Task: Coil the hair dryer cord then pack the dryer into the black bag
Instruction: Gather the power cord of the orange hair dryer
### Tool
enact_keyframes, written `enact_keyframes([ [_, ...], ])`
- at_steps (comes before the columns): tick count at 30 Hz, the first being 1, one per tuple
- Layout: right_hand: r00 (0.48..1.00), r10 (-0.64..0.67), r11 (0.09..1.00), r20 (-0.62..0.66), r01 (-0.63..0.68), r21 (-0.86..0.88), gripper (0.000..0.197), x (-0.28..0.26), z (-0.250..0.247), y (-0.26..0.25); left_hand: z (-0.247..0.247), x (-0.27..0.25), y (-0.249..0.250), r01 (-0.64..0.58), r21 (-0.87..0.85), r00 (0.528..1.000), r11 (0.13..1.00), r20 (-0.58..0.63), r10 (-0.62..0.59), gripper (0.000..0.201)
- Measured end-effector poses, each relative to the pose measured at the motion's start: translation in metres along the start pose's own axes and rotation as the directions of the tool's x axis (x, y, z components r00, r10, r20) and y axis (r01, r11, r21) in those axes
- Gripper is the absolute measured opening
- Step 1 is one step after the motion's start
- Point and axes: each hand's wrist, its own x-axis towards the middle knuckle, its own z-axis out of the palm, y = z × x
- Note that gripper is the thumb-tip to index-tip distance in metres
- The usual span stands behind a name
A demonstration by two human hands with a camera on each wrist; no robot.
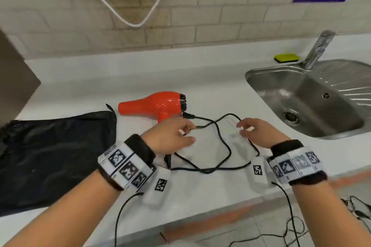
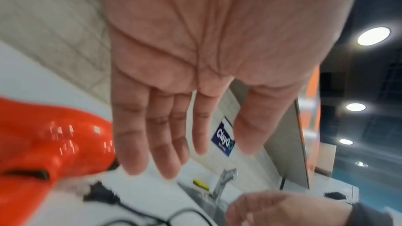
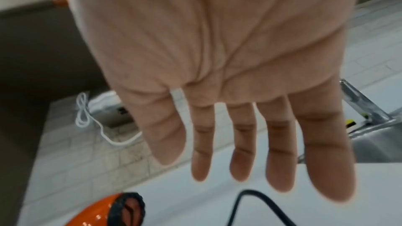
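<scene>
An orange hair dryer [image 1: 152,104] lies on its side on the white counter, nozzle pointing left. Its black cord [image 1: 220,146] sprawls in loose uncoiled loops in front of it. The black bag [image 1: 54,152] lies flat at the left. My left hand [image 1: 186,132] hovers just in front of the dryer's handle, above the cord's start. In the left wrist view my left hand [image 2: 172,143] has straight fingers and holds nothing, with the dryer [image 2: 50,143] beside it. My right hand [image 1: 244,129] hovers over the right loop. It shows as my right hand [image 3: 239,152], fingers spread and empty, above the cord [image 3: 250,195].
A steel sink [image 1: 261,74] with a faucet [image 1: 319,50] and a yellow sponge [image 1: 286,57] sits at the right. A white cable [image 1: 128,20] hangs on the tiled wall. A brown panel [image 1: 14,78] stands at the far left. Thin black wires trail over the counter's front edge.
</scene>
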Motion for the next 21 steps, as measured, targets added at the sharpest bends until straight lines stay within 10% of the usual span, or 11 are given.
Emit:
enact_keyframes([
  [6, 0.967, 0.254, 0.95, 0.026, -0.244, -0.195, 0.043, 0.017, 0.008, 0.008, 0.041, 0.072, 0.025, 0.16, -0.23, 0.985, 0.96, 0.104, -0.139, 0.055],
  [12, 0.973, 0.206, 0.938, 0.105, -0.166, -0.304, 0.037, 0.018, 0.011, 0.008, 0.072, 0.101, 0.035, 0.352, -0.537, 0.936, 0.767, 0.201, -0.29, 0.041],
  [17, 0.996, 0.088, 0.995, 0.026, -0.09, 0.049, 0.015, 0.014, 0.015, 0.004, 0.075, 0.101, 0.044, 0.346, -0.686, 0.934, 0.641, 0.184, -0.306, 0.016],
  [21, 0.989, 0.055, 0.97, -0.137, -0.02, 0.241, 0.012, 0.01, 0.012, 0.004, 0.062, 0.085, 0.052, 0.116, -0.806, 0.983, 0.581, 0.01, -0.182, 0.02],
])
